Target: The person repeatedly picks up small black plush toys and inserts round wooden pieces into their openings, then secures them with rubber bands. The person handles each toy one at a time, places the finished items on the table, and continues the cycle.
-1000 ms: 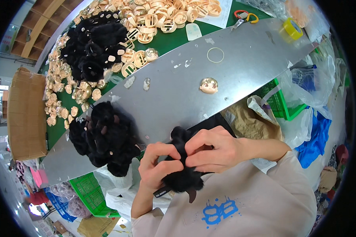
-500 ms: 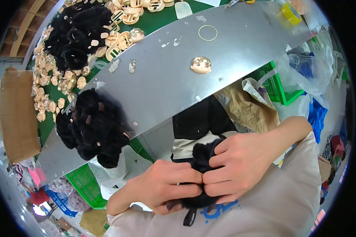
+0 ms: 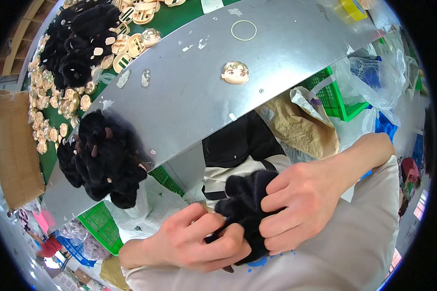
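Note:
Over my lap, both hands hold a black furry plush piece (image 3: 245, 194). My right hand (image 3: 301, 206) is closed on its right side, knuckles up. With bent fingers, my left hand (image 3: 196, 237) pinches the lower left part of the fur. The fingertips of both hands are partly hidden in it. A small brown tip pokes out below my left hand. Beyond them, on the metal table (image 3: 189, 87), lies a small doll face (image 3: 235, 72) with light brown hair. A heap of similar black plush pieces (image 3: 107, 160) sits at the table's left end.
A thin pale ring (image 3: 243, 30) and a yellow tape roll (image 3: 354, 8) lie on the table. Far left, another black plush heap (image 3: 77, 43) rests among many beige plastic parts (image 3: 126, 46). Green baskets (image 3: 102, 225) and a brown paper bag (image 3: 301, 126) are below the table edge.
My hands have moved apart; the left has shifted lower and left, showing more of the plush piece. The black strap tag below it is now out of sight. The whole view has shifted slightly.

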A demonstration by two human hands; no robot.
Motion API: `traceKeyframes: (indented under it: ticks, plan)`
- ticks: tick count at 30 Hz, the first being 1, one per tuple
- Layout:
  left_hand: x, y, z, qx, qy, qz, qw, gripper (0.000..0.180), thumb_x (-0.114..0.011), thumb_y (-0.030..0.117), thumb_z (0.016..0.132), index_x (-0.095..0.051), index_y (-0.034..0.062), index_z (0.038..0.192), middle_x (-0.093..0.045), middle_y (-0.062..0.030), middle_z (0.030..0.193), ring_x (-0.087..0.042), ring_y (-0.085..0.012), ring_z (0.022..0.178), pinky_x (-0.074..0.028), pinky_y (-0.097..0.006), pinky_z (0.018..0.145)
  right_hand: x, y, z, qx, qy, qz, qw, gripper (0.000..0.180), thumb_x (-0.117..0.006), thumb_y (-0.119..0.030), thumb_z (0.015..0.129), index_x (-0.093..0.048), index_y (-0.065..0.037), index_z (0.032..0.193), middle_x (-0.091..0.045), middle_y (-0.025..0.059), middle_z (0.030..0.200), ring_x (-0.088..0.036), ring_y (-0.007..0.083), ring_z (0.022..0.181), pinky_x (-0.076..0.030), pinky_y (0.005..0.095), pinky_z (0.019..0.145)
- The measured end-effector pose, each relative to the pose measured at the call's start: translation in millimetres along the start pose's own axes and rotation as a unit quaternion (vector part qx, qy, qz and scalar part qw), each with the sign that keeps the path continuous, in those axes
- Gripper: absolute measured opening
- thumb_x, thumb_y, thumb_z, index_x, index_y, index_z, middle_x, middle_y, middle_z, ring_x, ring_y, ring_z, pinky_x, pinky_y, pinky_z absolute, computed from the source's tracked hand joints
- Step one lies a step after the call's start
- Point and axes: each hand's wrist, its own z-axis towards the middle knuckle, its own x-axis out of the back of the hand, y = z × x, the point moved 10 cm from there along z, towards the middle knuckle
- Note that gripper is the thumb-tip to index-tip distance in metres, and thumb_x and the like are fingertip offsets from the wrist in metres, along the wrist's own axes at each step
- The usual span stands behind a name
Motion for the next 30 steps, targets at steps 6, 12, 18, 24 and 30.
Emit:
traceKeyframes:
  ticks: [6, 12, 18, 24, 30]
  plan:
    - [-40.5, -24.4, -5.1, 0.048, -0.114, -0.263, 0.957, 0.016, -0.063, 0.018, 0.064, -0.055, 0.0076, 0.074, -0.052, -0.0016, 0.076, -0.045, -0.0155, 0.051, -0.036, -0.027, 0.043, -2.0, 26.9, -12.5, -0.023, 0.024, 0.09, 0.995, 0.029, -0.07, -0.024, 0.081, -0.047, -0.011, 0.069, -0.041, 0.0005, 0.071, -0.049, 0.0155, 0.058, -0.041, 0.0284, 0.044]
    - [-16.2, 14.1, 14.2, -0.064, -0.114, 0.016, 0.991, 0.021, -0.046, 0.028, 0.042, -0.043, 0.0165, 0.06, -0.031, 0.0046, 0.059, -0.033, -0.0068, 0.044, -0.018, -0.024, 0.043, -6.2, -5.3, -13.4, 0.01, 0.064, 0.029, 0.997, 0.027, -0.067, -0.018, 0.075, -0.043, -0.012, 0.065, -0.037, -0.0004, 0.069, -0.042, 0.0138, 0.056, -0.032, 0.027, 0.043]
    - [-22.5, 9.6, 13.6, -0.02, -0.125, 0.0, 0.992, 0.02, -0.057, 0.017, 0.058, -0.039, 0.0153, 0.064, -0.022, 0.0005, 0.065, -0.027, -0.0079, 0.047, -0.015, -0.027, 0.047, -10.3, -9.0, -22.7, 0.016, 0.112, -0.039, 0.993, 0.034, -0.067, -0.015, 0.074, -0.036, -0.012, 0.06, -0.031, -0.0011, 0.065, -0.034, 0.0126, 0.052, -0.024, 0.0256, 0.044]
    - [-25.5, -1.9, 12.9, 0.022, -0.086, 0.021, 0.996, 0.017, -0.05, 0.023, 0.048, -0.038, 0.0164, 0.058, -0.025, 0.0038, 0.058, -0.029, -0.0079, 0.044, -0.015, -0.025, 0.044, 0.5, -7.2, -32.4, -0.032, 0.123, -0.087, 0.988, 0.033, -0.068, -0.017, 0.08, -0.042, -0.012, 0.061, -0.031, -0.0016, 0.063, -0.032, 0.012, 0.05, -0.023, 0.0255, 0.044]
    - [-19.4, -25.5, 9.5, 0.068, 0.028, -0.041, 0.996, 0.019, -0.062, 0.022, 0.051, -0.057, 0.0138, 0.067, -0.065, 0.0034, 0.08, -0.058, -0.0165, 0.074, -0.037, -0.03, 0.059, 2.4, 40.2, -38.6, -0.09, 0.117, 0.076, 0.986, 0.023, -0.068, -0.017, 0.084, -0.054, -0.009, 0.069, -0.045, 0.0019, 0.066, -0.047, 0.0186, 0.053, -0.035, 0.029, 0.044]
